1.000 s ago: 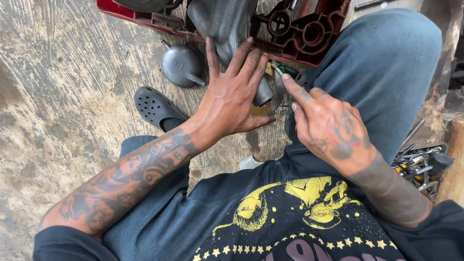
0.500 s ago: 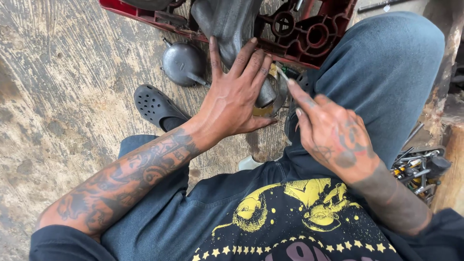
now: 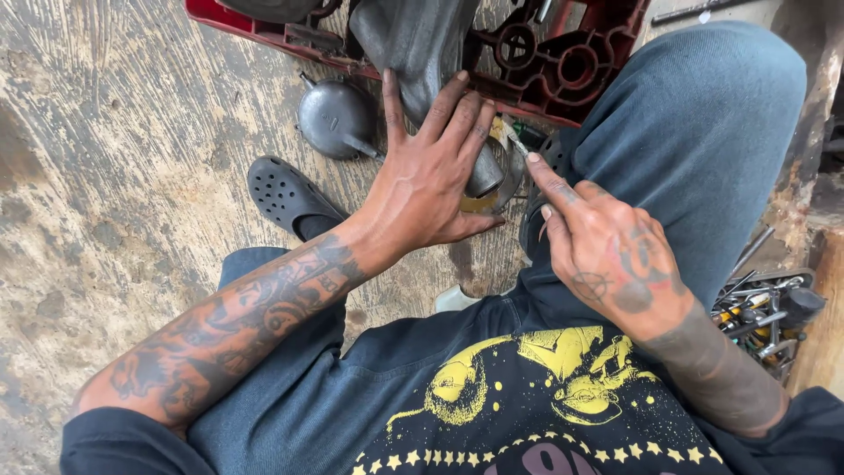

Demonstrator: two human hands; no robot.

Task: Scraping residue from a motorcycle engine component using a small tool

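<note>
L hand lies flat w/ fingers spread on a dark gray pipe part, pressing it down, not gripping. R hand pinches a small green tool, tip at the pipe's end. Pipe sits by the red plastic frame, above the knee. Black clog on the floor nearby.

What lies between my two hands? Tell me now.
In the head view, the grey pipe end, with a metal ring by it, lies between the left hand and the right hand.
</note>
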